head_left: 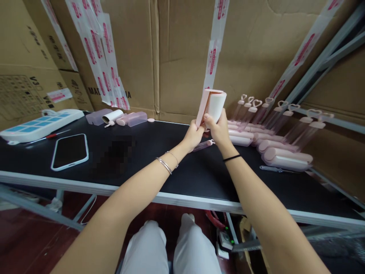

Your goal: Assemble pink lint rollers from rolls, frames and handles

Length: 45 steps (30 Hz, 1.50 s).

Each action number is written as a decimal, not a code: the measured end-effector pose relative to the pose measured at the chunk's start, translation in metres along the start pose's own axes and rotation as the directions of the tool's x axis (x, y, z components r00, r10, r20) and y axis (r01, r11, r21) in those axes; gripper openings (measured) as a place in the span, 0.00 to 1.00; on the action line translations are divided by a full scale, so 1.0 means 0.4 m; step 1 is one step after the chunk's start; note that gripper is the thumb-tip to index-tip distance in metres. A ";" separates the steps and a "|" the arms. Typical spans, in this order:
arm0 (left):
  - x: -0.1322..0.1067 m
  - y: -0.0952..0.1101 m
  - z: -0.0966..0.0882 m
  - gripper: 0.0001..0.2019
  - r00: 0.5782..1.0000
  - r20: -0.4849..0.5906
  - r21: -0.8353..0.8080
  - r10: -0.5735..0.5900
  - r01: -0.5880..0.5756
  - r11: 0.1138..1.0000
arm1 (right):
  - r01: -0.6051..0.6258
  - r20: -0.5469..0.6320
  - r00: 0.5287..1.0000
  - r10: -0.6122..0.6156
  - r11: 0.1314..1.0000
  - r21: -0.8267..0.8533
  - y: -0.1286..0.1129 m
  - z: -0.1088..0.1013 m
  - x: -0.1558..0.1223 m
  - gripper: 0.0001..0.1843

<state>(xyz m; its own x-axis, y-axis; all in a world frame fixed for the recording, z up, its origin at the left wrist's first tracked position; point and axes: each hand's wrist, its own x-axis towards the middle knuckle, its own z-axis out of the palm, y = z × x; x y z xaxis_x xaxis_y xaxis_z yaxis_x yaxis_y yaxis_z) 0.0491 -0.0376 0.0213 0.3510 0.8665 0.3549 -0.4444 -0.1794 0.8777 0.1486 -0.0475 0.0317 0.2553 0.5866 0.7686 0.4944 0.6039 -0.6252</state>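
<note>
I judge the main risk to be the lint roller slipping. I grip it only at its lower end, so the white roll and its pink cover stand tall above my fingers, and a small twist could tip it out onto the black bench. It could also fall against the row of pink rollers lying just to the right and knock them out of line. The cover looks only partly wrapped round the roll, so a hard squeeze might pop it off or crease the paper.

My left hand is closed narrowly on the bottom of the cover side. My right hand is closed around the base of the white roll. The two hands touch, raised above the middle of the bench, over a thin pink stick lying beneath them.
</note>
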 end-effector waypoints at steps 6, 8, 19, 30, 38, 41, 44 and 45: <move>0.016 -0.016 -0.011 0.03 0.999 -0.021 0.223 0.024 -0.018 0.975 | 0.007 0.009 1.000 -0.006 0.994 -0.105 0.005 -0.029 0.010 0.22; 0.019 -0.014 -0.013 0.03 0.998 -0.043 0.290 0.043 -0.029 0.957 | 0.013 0.017 1.000 -0.010 0.990 -0.140 -0.001 -0.022 0.010 0.22; 0.011 0.068 -0.066 0.07 0.974 -0.209 0.274 -0.091 0.147 0.950 | -0.138 -0.351 0.934 0.065 0.973 -0.187 0.072 -0.173 0.062 0.23; -0.011 0.028 -0.040 0.10 0.966 -0.146 -0.122 -0.214 0.197 0.973 | -0.355 0.069 0.924 0.376 0.778 0.518 0.010 0.055 -0.013 0.26; -0.016 -0.015 -0.038 0.13 0.989 -0.139 0.108 -0.057 0.073 0.991 | -0.366 0.191 0.929 0.316 0.850 0.379 0.040 0.038 -0.018 0.26; -0.010 -0.028 -0.051 0.16 0.989 -0.149 0.203 -0.018 0.048 0.978 | -0.382 0.253 0.918 0.305 0.850 0.363 0.030 0.036 -0.022 0.26; 0.002 -0.039 -0.066 0.18 0.983 -0.181 0.341 0.011 0.052 0.939 | -0.443 0.342 0.882 0.324 0.816 0.370 0.018 0.034 -0.027 0.28; 0.009 -0.039 -0.073 0.17 0.982 -0.189 0.405 0.019 0.060 0.912 | -0.463 0.368 0.868 0.333 0.812 0.356 0.018 0.034 -0.028 0.29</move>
<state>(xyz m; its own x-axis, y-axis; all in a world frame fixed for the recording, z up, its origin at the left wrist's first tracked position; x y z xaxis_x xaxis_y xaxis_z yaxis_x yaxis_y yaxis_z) 0.0334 -0.0183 -0.0005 0.1809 0.9353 0.3043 -0.0507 -0.3001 0.9526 0.1379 -0.0423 0.0168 0.0808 0.9089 0.4090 -0.0129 0.4113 -0.9114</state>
